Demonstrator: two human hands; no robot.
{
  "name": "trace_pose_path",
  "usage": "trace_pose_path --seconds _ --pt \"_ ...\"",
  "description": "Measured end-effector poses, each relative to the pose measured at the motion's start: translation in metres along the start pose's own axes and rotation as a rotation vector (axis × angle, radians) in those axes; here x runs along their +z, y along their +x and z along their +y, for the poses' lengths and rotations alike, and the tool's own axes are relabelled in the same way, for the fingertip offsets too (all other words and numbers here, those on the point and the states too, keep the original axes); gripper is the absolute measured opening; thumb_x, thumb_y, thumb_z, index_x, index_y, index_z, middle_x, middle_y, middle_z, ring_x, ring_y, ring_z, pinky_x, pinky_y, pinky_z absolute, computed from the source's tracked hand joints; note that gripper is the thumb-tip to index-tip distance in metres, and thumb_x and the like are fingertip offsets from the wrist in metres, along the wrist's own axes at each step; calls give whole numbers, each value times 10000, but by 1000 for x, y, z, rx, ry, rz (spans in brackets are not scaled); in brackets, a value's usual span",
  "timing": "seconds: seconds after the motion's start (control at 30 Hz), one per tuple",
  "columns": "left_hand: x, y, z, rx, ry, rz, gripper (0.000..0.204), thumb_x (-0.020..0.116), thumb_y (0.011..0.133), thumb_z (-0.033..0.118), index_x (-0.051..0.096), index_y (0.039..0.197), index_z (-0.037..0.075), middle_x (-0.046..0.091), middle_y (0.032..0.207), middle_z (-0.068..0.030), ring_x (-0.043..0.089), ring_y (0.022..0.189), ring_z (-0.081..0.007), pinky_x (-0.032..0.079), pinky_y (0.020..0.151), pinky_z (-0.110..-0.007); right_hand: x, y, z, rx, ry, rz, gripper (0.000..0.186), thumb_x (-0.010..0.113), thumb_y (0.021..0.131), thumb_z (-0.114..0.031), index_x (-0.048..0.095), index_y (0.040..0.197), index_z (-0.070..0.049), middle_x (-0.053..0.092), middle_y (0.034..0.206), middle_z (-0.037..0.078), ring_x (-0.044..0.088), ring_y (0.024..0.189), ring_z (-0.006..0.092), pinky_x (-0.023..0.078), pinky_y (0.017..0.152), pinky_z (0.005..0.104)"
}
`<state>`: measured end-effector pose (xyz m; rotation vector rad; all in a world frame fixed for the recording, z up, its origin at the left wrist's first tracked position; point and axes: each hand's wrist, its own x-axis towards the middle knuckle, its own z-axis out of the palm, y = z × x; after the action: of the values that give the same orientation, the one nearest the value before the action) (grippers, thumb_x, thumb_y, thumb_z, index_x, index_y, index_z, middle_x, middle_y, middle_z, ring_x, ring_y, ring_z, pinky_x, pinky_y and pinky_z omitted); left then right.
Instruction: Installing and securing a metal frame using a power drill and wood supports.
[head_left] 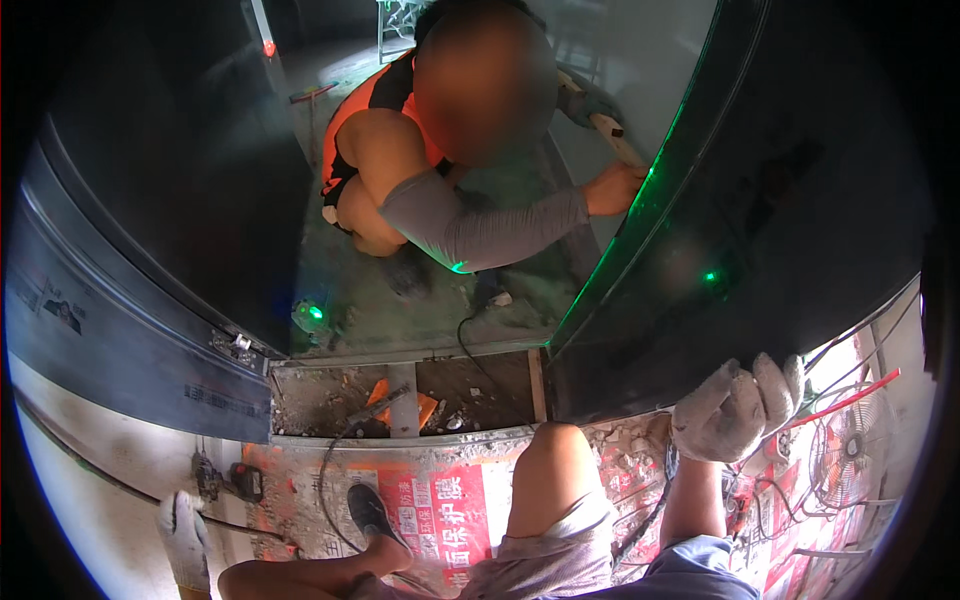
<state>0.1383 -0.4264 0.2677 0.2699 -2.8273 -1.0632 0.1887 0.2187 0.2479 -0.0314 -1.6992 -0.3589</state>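
My right hand (738, 408), in a pale work glove, is raised at the near lower edge of the dark door panel (800, 240). Its fingers are loosely curved and apart, and nothing shows in them; whether they touch the panel is unclear. Low on the left, my left hand (183, 535), also gloved, is beside the pale wall near a black cable (110, 475); its fingers are seen too poorly to judge. Across the threshold, a crouching person (380, 130) in orange and black puts one hand (615, 190) on the panel's green-lit edge. Their other, gloved hand is by a pale strip (618, 140).
A device with a green light (308, 315) stands on the floor beyond. The threshold trench (480, 400) holds rubble and orange scraps. A power tool (243, 482) lies at left on red protective film (460, 510). At right are a fan (850, 445) and loose cables.
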Motion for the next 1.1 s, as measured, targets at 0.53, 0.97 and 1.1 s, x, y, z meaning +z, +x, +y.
trace_pose_path --seconds 0.53,0.97,1.1 --pt "138 -23 149 610 350 -1098 339 648 994 346 612 1223 98 730 962 -215 718 895 -431 567 795 -535 20 69 -2 434 168 91 580 623 1030 -156 435 1529 71 384 1605 277 429 1469 429 353 1229 559" --pt "146 -11 135 579 337 -1070 341 654 992 336 617 1236 101 733 979 -218 715 909 -439 567 796 -534 8 54 21 135 -175 -13 332 505 1098 -137 599 1416 -112 408 1595 299 462 1436 529 447 1170 614" --pt "143 -9 140 608 302 -1023 340 663 986 328 628 1235 100 735 968 -225 718 900 -440 571 782 -533 16 72 -7 315 -50 62 592 615 1014 -143 438 1556 18 401 1619 292 430 1489 435 358 1240 526"
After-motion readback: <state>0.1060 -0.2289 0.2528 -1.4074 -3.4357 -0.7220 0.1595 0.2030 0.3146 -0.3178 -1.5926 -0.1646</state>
